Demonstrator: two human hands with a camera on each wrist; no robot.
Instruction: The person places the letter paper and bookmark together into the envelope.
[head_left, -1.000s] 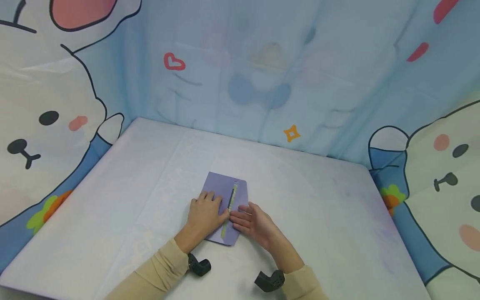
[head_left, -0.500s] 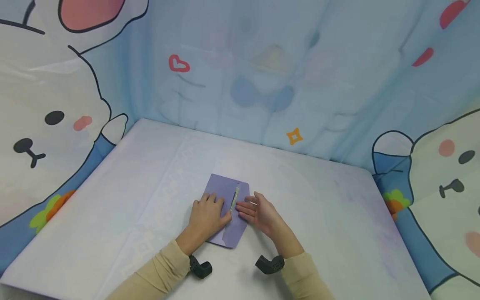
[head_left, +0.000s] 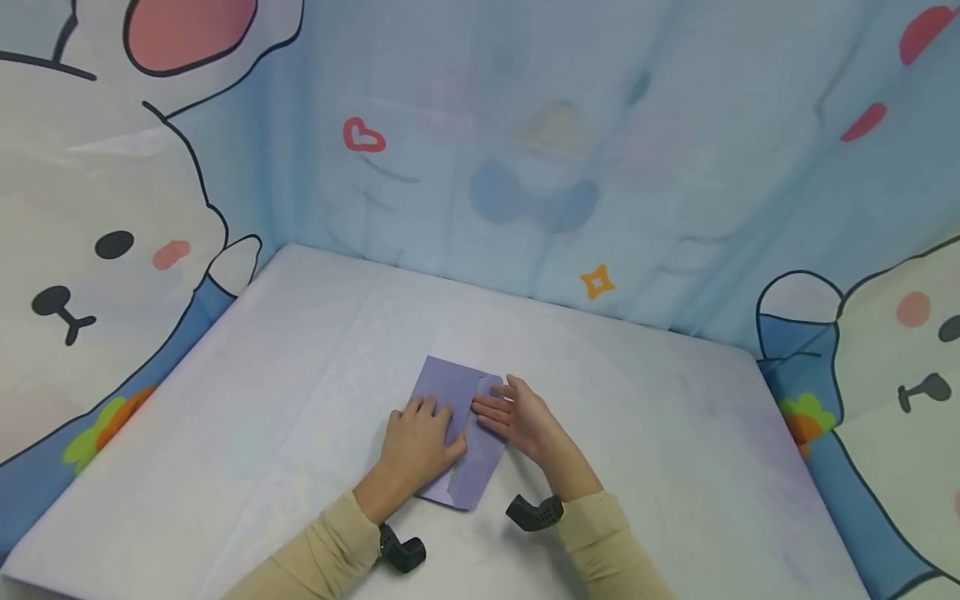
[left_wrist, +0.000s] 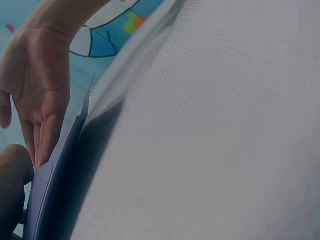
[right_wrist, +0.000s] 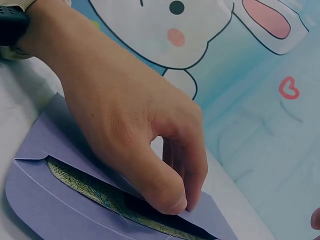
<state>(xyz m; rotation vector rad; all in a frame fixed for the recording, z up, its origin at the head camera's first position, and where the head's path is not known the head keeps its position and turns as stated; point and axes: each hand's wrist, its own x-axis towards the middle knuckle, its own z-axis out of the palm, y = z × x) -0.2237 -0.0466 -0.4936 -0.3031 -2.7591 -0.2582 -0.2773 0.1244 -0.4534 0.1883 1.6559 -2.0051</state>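
Observation:
A purple envelope [head_left: 448,384] lies on the table, its flap [head_left: 486,459] along the right side. My left hand [head_left: 417,442] rests on the envelope's left part, thumb near the pocket's edge. In the right wrist view that left hand [right_wrist: 135,115] arches over the envelope, thumb and fingertips down on it. A green and gold patterned strip [right_wrist: 95,192] shows in the gap between pocket and flap. My right hand [head_left: 521,419] is turned on its side, its straight fingers at the flap. The left wrist view shows the right hand's palm [left_wrist: 42,75] beside the envelope [left_wrist: 47,192].
A white table [head_left: 660,450] spreads around the envelope. Behind it hangs a blue curtain [head_left: 450,83] printed with cartoon animals. Black wrist cameras [head_left: 402,550] sit at both sleeve cuffs.
The flap has come over toward the pocket, so less of the green strip shows from above. My right hand has slid up along it. The left hand stays on the envelope.

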